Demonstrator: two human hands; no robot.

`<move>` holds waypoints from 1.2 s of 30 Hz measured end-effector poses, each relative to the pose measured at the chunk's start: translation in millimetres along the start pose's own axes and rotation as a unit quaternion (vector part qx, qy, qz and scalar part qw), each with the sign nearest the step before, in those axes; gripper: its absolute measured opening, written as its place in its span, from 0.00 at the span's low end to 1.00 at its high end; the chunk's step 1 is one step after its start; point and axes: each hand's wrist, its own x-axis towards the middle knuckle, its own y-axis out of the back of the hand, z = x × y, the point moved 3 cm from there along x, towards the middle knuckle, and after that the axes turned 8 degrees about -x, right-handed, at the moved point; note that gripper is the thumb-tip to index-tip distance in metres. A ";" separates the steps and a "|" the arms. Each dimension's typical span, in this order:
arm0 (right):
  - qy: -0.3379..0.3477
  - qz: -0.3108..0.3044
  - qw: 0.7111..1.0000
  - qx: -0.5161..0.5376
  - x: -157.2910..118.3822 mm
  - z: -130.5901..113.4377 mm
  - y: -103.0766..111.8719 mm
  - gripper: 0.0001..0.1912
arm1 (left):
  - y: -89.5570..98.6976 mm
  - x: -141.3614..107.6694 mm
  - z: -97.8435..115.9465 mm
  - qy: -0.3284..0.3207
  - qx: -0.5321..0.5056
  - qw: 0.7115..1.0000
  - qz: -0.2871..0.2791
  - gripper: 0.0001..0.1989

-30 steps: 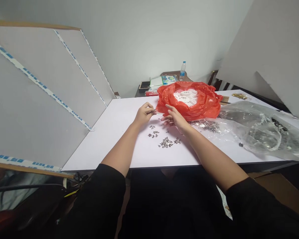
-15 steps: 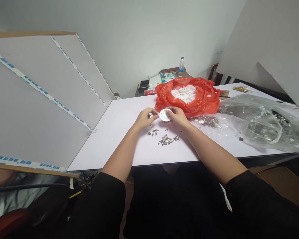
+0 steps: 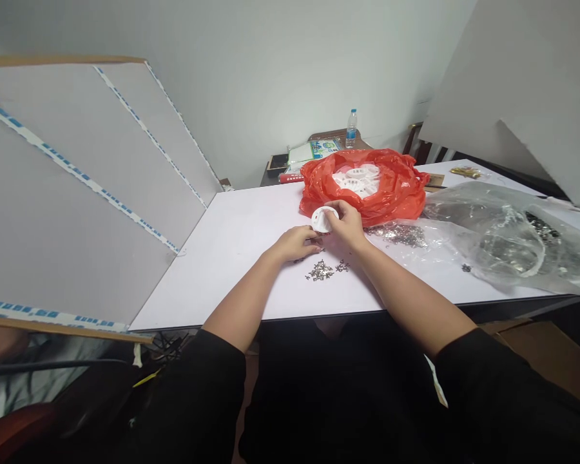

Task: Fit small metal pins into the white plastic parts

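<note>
My right hand (image 3: 347, 224) grips a round white disc (image 3: 323, 220) between thumb and fingers, tilted above the table in front of the red bag. The disc has a small dark mark near its left edge. Lower and to the left, my left hand (image 3: 297, 244) is at the tabletop with its fingers curled and their tips close together; anything between them is too small to make out. It partly covers some small metal pieces. A loose pile of small silvery metal pieces (image 3: 321, 270) lies just nearer to me, with a smaller cluster (image 3: 342, 265) to its right.
An open red plastic bag (image 3: 314, 187) holds several white pieces (image 3: 360, 182). Clear plastic bags (image 3: 493, 225) with metal parts spread over the right of the white table (image 3: 193, 283). A panel (image 3: 87, 167) stands at the left. Farther back is a water bottle (image 3: 351, 129).
My left hand has moved away from the disc, down and slightly right, to the small metal pieces. My right hand has raised the disc slightly and still holds it.
</note>
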 end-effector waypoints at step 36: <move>0.029 -0.007 0.998 -0.061 2.2 6.0 -0.2 0.20 | 16.2 -6.3 -1.5 0.012 -0.253 0.967 -0.012 0.09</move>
